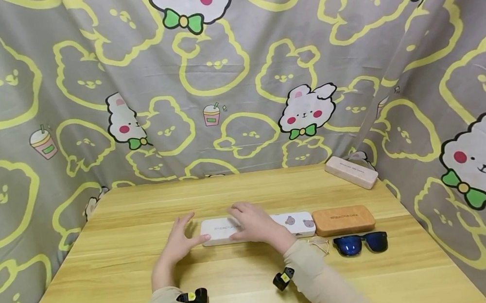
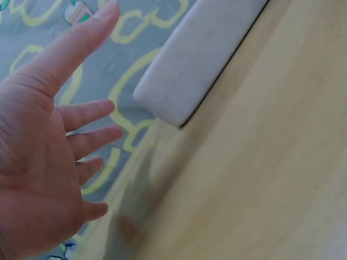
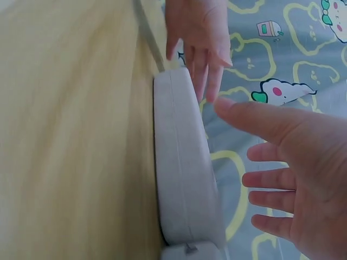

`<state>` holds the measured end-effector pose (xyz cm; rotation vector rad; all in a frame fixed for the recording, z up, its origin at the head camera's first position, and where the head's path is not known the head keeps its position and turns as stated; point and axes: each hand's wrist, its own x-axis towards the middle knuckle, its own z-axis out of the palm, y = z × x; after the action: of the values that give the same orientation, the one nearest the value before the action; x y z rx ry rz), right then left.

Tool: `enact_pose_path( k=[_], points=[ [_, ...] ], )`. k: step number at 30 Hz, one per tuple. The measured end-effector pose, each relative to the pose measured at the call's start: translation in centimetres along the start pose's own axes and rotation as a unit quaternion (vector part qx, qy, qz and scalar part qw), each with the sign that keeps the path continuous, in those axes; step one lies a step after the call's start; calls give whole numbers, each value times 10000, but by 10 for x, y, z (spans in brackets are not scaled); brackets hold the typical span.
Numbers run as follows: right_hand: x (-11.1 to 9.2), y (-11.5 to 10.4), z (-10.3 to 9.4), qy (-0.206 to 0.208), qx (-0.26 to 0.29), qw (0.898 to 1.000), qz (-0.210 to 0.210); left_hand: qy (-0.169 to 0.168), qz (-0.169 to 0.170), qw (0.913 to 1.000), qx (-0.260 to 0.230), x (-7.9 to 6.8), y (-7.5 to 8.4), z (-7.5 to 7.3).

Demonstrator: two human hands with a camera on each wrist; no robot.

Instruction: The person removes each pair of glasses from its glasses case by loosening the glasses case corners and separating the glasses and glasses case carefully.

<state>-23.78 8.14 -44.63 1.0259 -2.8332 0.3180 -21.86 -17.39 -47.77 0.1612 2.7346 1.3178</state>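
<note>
A white glasses case (image 1: 220, 226) lies lengthwise on the table, with faint lettering on its lid. My left hand (image 1: 177, 241) is at its left end, thumb extended toward the case and fingers spread. In the left wrist view, that hand (image 2: 43, 157) appears apart from the case (image 2: 190, 59). Over the case's right part is my right hand (image 1: 254, 222), hiding some of it. The right wrist view shows this hand (image 3: 309, 168) with loosely straight fingers beside the case (image 3: 181, 157), gripping nothing. A bear-print case (image 1: 293, 224) adjoins on the right, partly behind my right hand.
An orange-brown glasses case (image 1: 344, 221) continues the row. In front lie dark blue-lensed sunglasses (image 1: 361, 244) and thin-framed glasses (image 1: 319, 245), partly behind my right sleeve. A pale pink case (image 1: 351, 172) sits at the back right corner. Patterned curtains (image 1: 233, 138) enclose the table.
</note>
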Motion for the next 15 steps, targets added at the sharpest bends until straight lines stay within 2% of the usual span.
enact_pose_path(
  k=[5,15],
  points=[
    [3,-7,8,8,104,9999,34,95,-30,9999,93,1,-7,10],
    [5,-8,22,-194,268,9992,230,3,7,9994,354,6,-14,24]
  ],
)
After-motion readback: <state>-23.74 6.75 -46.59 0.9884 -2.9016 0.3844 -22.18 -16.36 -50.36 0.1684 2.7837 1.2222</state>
